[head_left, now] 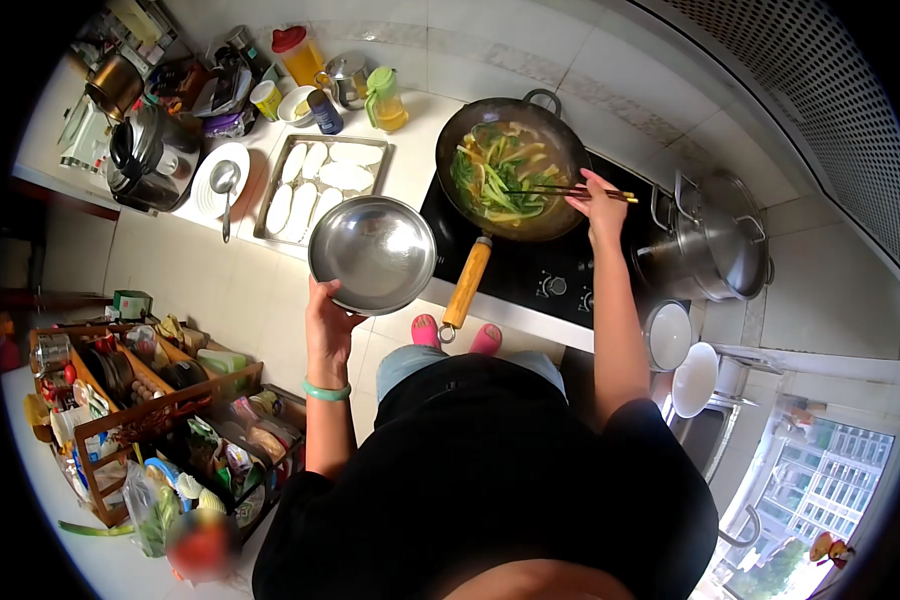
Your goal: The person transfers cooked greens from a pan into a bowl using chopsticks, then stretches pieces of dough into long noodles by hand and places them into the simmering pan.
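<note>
While right hand [601, 208] is clamping chopsticks [620, 195] over wok [568, 150], left hand [330, 322] is gripping bowl [375, 255] one-sided, risking a tip.

Black top [510, 480], green bangle [327, 391], pink slippers [426, 331], light-blue bottoms [406, 366]

The left hand [332, 315] is out in front at waist height, its fingers [322, 290] curled in a grip, the forearm [330, 420] pointing forward. The right arm [618, 320] reaches farther ahead, nearly straight, its hand [600, 208] turned inward with fingers pinched together.
</note>
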### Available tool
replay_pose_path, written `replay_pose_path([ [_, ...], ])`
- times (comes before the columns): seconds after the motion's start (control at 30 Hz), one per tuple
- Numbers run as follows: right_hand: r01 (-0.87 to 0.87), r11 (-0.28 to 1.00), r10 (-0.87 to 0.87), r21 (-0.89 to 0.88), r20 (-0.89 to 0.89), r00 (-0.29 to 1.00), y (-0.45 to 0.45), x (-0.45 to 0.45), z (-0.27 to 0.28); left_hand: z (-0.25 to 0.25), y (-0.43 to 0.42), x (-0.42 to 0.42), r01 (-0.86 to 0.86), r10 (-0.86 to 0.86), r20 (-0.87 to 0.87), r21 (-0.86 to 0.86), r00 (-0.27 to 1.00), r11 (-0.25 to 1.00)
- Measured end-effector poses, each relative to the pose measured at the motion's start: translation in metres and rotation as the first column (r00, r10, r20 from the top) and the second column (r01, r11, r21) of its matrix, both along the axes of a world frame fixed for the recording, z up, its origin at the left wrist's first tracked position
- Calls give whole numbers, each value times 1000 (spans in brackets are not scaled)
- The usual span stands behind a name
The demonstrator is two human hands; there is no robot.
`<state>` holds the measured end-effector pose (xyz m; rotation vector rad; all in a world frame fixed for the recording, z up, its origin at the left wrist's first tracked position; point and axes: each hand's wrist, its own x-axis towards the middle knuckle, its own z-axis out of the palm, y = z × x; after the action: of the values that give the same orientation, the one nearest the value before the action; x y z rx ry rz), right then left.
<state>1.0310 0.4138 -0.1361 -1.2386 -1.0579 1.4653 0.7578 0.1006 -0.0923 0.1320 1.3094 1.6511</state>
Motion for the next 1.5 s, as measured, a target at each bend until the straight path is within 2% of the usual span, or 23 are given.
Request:
replay_pose_path([
  [0.07, 10, 1000, -10, 16, -14, 1000, 0, -19, -15, -1, -2, 1, -7, 7, 16, 2, 1000, 1000],
  [0.2, -18, 989, -5, 146, 155, 988, -14, -52, -12, -8, -7, -2, -4, 4, 64, 5, 998, 1000],
  [0.3, -6, 973, -27, 230, 139, 990, -17, -52, -11, -5, -8, 0, -22, 22, 58, 1, 998, 1000],
  [0.37, 56, 977, -64, 206, 30, 998, -8, -41, -23, -7, -9, 0, -29, 29, 51, 1, 998, 1000],
  [0.43, 113, 991, -106, 70, -105, 989, -1, -28, -28, -8, -9, 1, -38, 38, 45, 3, 998, 999],
  [0.57, 180, 984, -177, -7, -221, 959, 1, -8, -25, -5, -5, 4, -34, 34, 36, -9, 999, 999],
  [0.77, 229, 973, -205, 32, -342, 917, 9, 10, -8, 10, 11, 11, 54, -54, 1, 5, 999, 999],
  [0.97, 269, 960, -218, 72, -405, 888, 18, 18, 31, 18, 35, 15, 114, -114, -8, 80, 993, 990],
  [1.17, 269, 941, -154, 203, -451, 879, 16, 18, 73, 30, 58, 16, 142, -136, -45, 181, 990, 973],
  [1.5, 302, 922, -170, 241, -448, 878, 8, 24, 91, 23, 71, 19, 144, -119, -100, 293, 988, 945],
])
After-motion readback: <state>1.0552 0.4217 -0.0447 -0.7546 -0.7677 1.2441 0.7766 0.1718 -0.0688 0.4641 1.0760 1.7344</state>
